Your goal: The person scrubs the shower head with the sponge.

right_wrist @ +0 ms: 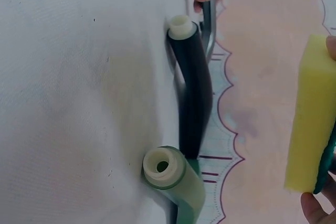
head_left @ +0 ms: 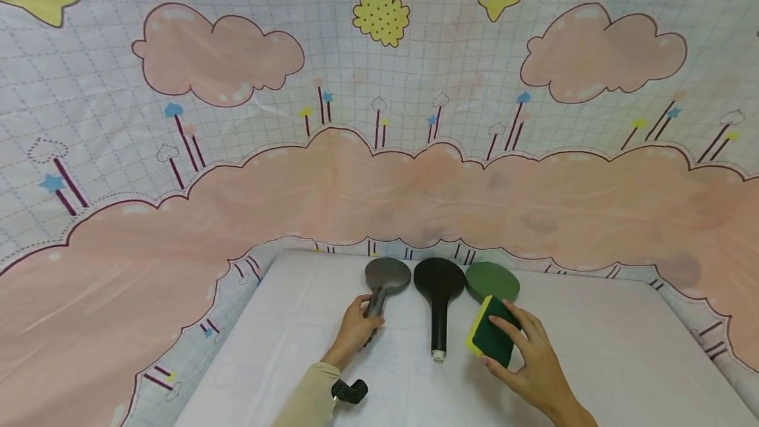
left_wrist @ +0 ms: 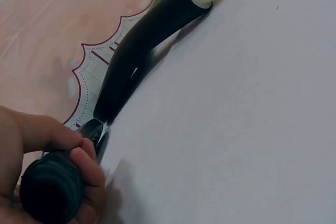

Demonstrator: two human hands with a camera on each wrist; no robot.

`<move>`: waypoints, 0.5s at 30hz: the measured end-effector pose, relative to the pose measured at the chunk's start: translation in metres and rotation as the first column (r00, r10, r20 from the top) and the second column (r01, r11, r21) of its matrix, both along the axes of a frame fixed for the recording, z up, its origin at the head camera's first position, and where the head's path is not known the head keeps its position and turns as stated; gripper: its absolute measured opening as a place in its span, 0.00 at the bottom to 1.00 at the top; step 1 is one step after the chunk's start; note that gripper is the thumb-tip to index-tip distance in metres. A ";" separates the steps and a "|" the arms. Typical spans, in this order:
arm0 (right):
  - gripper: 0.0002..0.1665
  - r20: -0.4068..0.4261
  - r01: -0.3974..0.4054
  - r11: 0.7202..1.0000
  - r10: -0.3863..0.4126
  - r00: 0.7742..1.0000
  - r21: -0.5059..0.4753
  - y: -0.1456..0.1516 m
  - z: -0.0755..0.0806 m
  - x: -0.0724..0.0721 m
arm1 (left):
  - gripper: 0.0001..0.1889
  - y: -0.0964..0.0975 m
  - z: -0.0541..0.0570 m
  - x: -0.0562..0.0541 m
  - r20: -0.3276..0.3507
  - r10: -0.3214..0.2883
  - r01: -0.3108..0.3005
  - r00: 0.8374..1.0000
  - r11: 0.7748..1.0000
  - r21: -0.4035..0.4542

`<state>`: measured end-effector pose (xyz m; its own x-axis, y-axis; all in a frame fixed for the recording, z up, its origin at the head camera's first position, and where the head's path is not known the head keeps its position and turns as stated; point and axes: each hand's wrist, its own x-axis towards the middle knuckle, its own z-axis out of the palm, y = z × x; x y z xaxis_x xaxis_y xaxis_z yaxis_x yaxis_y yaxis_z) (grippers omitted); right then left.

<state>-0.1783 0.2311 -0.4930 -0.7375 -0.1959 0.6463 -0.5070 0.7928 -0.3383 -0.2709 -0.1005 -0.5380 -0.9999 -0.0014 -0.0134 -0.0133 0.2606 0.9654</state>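
My left hand (head_left: 354, 327) grips the handle of a grey shower head (head_left: 388, 275), fingers wrapped round it. In the left wrist view, the dark end of that handle (left_wrist: 52, 187) pokes out from the curled fingers. My right hand (head_left: 538, 364) pinches a sponge (head_left: 498, 335) by its edges, its yellow foam on one side and dark green scouring pad on the other. In the head view the sponge overlaps the handle of a green shower head (head_left: 493, 281). Between the hands lies a black shower head (head_left: 439, 277), handle toward me.
All three shower heads lie in a row along the far part of a white table (head_left: 267, 321). Behind it hangs a patterned cloth (head_left: 379, 196) with pink clouds and stars. The green shower head's pale threaded end (right_wrist: 160, 166) shows in the right wrist view.
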 end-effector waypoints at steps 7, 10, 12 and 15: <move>0.43 -0.033 -0.002 1.000 0.002 0.999 -0.011 -0.001 0.001 -0.001 | 0.30 0.000 -0.005 0.003 -0.067 0.021 -0.024 0.998 0.998 -0.056; 0.44 -0.033 -0.007 1.000 0.007 0.999 -0.020 -0.001 0.003 0.000 | 0.30 0.001 -0.003 0.006 -0.092 0.041 -0.046 0.995 0.998 -0.051; 0.44 -0.029 -0.002 1.000 0.001 1.000 -0.020 -0.002 0.003 0.000 | 0.31 0.001 0.000 0.008 -0.111 0.054 -0.059 0.992 0.997 -0.043; 0.44 -0.030 0.010 1.000 -0.011 0.999 -0.013 -0.003 0.005 0.000 | 0.31 0.003 0.007 0.010 -0.127 0.069 -0.074 0.989 0.997 -0.032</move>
